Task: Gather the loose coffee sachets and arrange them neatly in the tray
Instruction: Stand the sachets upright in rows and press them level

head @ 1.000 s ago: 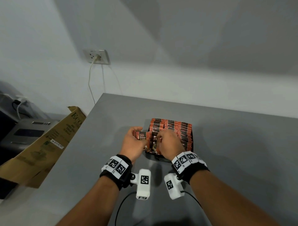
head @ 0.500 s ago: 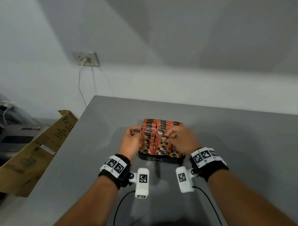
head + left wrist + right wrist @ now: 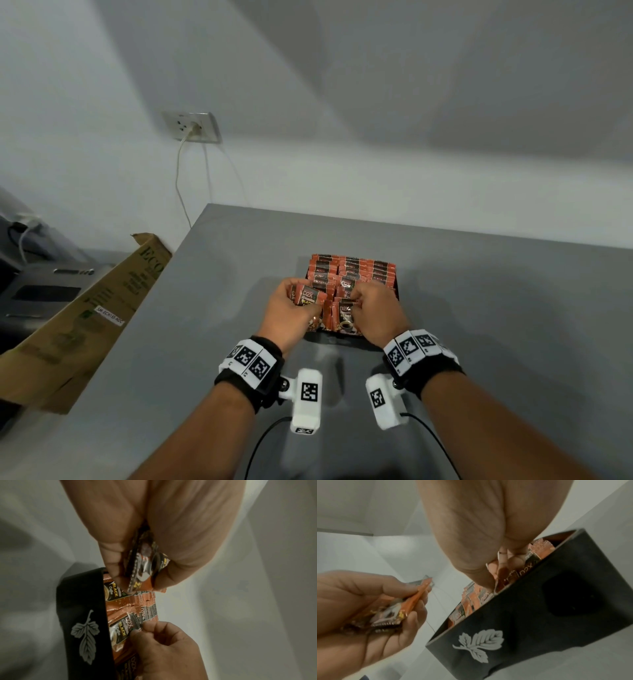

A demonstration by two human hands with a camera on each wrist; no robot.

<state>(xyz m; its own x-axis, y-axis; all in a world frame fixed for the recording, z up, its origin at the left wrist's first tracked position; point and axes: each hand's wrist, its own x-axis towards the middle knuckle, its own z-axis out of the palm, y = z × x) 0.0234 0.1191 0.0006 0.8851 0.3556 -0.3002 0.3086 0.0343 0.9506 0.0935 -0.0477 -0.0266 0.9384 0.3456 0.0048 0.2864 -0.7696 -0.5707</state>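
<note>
At the centre of the head view, a black tray (image 3: 344, 342) (white leaf printed on its near wall) sits on a grey table (image 3: 479, 308), packed with upright orange coffee sachets (image 3: 356, 270). The left hand (image 3: 291, 315), just left of the tray, pinches a small bundle of sachets (image 3: 308, 297) between thumb and curled fingers. The right hand (image 3: 373, 311) seems to pinch the top edge of a front-row sachet (image 3: 346, 317).

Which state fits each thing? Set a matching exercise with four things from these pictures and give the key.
Things:
1. left hand
2. right hand
3. tray
4. cardboard box

States:
A. black, with a white leaf on its wall
B. stands beside the table
C. grips a bunch of sachets
D. pinches a sachet at the tray's near end

Pairs: 1-C, 2-D, 3-A, 4-B
</note>
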